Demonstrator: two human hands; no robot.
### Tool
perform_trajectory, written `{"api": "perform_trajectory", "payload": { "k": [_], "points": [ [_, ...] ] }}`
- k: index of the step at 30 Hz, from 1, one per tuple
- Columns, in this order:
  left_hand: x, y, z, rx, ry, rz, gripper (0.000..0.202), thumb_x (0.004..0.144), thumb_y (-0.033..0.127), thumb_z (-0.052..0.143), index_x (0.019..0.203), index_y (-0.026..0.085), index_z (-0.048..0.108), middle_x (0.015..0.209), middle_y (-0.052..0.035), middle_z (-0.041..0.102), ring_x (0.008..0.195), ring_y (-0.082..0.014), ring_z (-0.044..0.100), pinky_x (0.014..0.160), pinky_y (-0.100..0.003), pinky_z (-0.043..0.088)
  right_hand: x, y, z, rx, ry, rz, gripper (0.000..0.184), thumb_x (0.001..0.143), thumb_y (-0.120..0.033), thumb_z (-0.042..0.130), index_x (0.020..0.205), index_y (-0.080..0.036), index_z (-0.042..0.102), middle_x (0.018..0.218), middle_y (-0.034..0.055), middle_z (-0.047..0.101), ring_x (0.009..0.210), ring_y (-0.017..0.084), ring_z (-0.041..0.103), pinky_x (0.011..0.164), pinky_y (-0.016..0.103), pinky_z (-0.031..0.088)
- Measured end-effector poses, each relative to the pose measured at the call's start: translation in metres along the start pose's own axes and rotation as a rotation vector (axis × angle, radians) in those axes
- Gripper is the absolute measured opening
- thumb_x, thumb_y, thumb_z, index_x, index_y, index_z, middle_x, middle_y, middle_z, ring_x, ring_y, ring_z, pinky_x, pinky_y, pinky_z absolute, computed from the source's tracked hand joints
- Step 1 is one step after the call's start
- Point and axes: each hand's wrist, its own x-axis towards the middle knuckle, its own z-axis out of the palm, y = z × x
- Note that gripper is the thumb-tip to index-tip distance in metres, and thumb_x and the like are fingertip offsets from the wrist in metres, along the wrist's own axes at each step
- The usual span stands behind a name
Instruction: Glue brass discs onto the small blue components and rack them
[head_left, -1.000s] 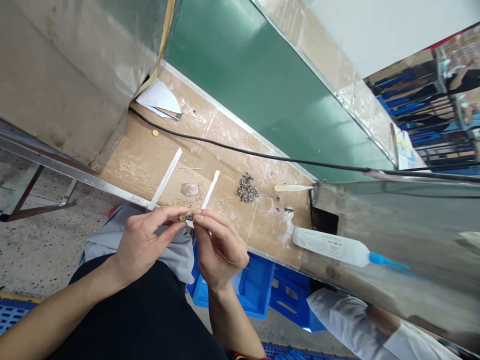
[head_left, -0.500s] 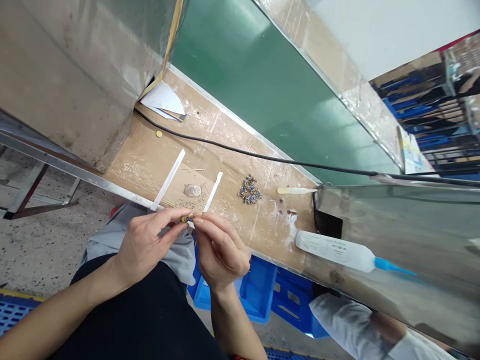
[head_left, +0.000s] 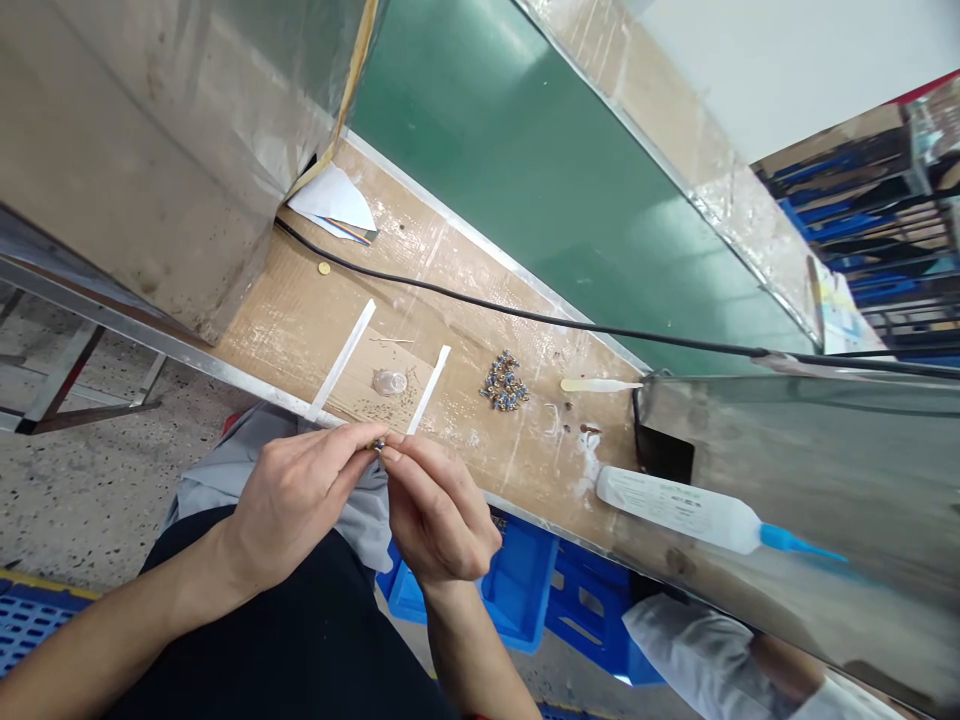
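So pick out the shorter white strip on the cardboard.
The shorter strip lies nearer the cluster of small blue-and-brass parts; the other strip is longer and farther off.

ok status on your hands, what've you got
Left hand, right hand: tiny blue-and-gold part pinched between them. Matching parts heaped on cardboard. White strip just past the right hand.

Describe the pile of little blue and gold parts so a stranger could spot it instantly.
On the cardboard-covered bench, find the black cable running along it. Just below the cable, between a white strip and a pale flat stick, lies the heap of small parts, the only blue-and-gold cluster there.
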Motion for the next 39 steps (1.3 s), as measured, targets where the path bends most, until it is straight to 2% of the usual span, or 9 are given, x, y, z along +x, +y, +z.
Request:
{"api": "perform_trajectory", "payload": {
  "k": [8, 13, 18, 26, 28, 30, 34, 36, 39],
  "points": [
    [0.001, 0.005, -0.003, -0.13, -0.026, -0.094, 0.026, 0.11, 0.011, 0.067, 0.131, 0.025, 0.074, 0.118, 0.0001, 0.089, 0.099, -0.0154, 0.088, 0.095, -0.022, 0.069, -0.003, -0.003, -0.004, -0.034, 0.017, -0.075, 0.056, 0.095, 0.0, 0.083, 0.147, -0.022, 0.077, 0.13, 0.0105, 0.085, 0.111, 0.031, 0.087, 0.09, 0.044, 0.08],
    [0.001, 0.009, -0.004, -0.18, -0.019, -0.162, 0.027, 0.107, 0.01, 0.069, 0.127, 0.027, 0.077, 0.113, 0.0038, 0.089, 0.094, -0.0137, 0.087, 0.091, -0.021, 0.07, -0.013, -0.003, -0.013, -0.014, -0.059, -0.067, 0.06, 0.094, -0.007, 0.09, 0.148, -0.031, 0.076, 0.138, 0.0061, 0.083, 0.116, 0.031, 0.086, 0.096, 0.048, 0.08],
    [0.001, 0.009, -0.002, -0.208, 0.013, -0.184, 0.025, 0.105, 0.01, 0.071, 0.121, 0.027, 0.079, 0.108, 0.0056, 0.089, 0.091, -0.013, 0.087, 0.09, -0.022, 0.07, -0.018, -0.004, -0.018, -0.024, -0.11, -0.081, 0.06, 0.094, -0.007, 0.09, 0.148, -0.031, 0.076, 0.139, 0.0057, 0.083, 0.119, 0.031, 0.085, 0.1, 0.049, 0.079],
    [0.0, 0.009, 0.001, -0.258, 0.023, -0.217, 0.023, 0.104, 0.011, 0.074, 0.116, 0.028, 0.082, 0.106, 0.0067, 0.09, 0.09, -0.0135, 0.087, 0.09, -0.024, 0.072, -0.007, -0.009, -0.012, -0.03, -0.055, -0.083, 0.047, 0.1, -0.006, 0.081, 0.142, -0.027, 0.078, 0.126, 0.0066, 0.086, 0.112, 0.029, 0.086, 0.089, 0.045, 0.08],
    [0.001, 0.007, 0.002, -0.271, 0.016, -0.238, 0.022, 0.105, 0.012, 0.074, 0.117, 0.029, 0.082, 0.106, 0.0071, 0.09, 0.089, -0.0128, 0.087, 0.089, -0.023, 0.071, -0.001, -0.008, -0.012, 0.028, -0.023, -0.013, 0.045, 0.101, -0.009, 0.08, 0.142, -0.028, 0.077, 0.122, 0.0073, 0.086, 0.107, 0.028, 0.086, 0.083, 0.045, 0.079],
    [0.002, 0.006, 0.003, -0.297, -0.005, -0.267, 0.022, 0.106, 0.014, 0.074, 0.12, 0.029, 0.083, 0.11, 0.0061, 0.09, 0.091, -0.0134, 0.087, 0.089, -0.023, 0.071, 0.006, -0.007, -0.013, 0.107, 0.019, 0.13, 0.042, 0.103, -0.01, 0.078, 0.14, -0.029, 0.078, 0.118, 0.0073, 0.086, 0.103, 0.026, 0.085, 0.082, 0.044, 0.077],
    [0.004, 0.003, 0.005, -0.318, -0.04, -0.28, 0.019, 0.108, 0.018, 0.074, 0.122, 0.028, 0.082, 0.113, 0.0047, 0.089, 0.095, -0.0133, 0.087, 0.09, -0.021, 0.07, 0.013, -0.002, -0.017, 0.252, -0.021, 0.406, 0.031, 0.104, -0.008, 0.075, 0.126, -0.028, 0.081, 0.112, 0.0053, 0.086, 0.104, 0.022, 0.083, 0.09, 0.039, 0.072],
    [0.004, 0.003, 0.006, -0.288, -0.044, -0.238, 0.017, 0.107, 0.018, 0.075, 0.119, 0.028, 0.082, 0.109, 0.0059, 0.089, 0.091, -0.0116, 0.087, 0.088, -0.019, 0.069, 0.014, 0.0, -0.016, 0.331, -0.049, 0.444, 0.028, 0.103, -0.009, 0.077, 0.123, -0.028, 0.082, 0.113, 0.0048, 0.086, 0.105, 0.022, 0.083, 0.092, 0.039, 0.071],
    [0.005, 0.004, 0.008, -0.242, -0.043, -0.196, 0.019, 0.105, 0.015, 0.076, 0.117, 0.028, 0.083, 0.106, 0.0078, 0.089, 0.087, -0.0094, 0.086, 0.085, -0.016, 0.067, 0.013, 0.0, -0.014, 0.403, -0.015, 0.457, 0.028, 0.102, -0.007, 0.077, 0.118, -0.029, 0.084, 0.109, 0.0029, 0.086, 0.101, 0.022, 0.083, 0.091, 0.039, 0.069]
  ]
}}
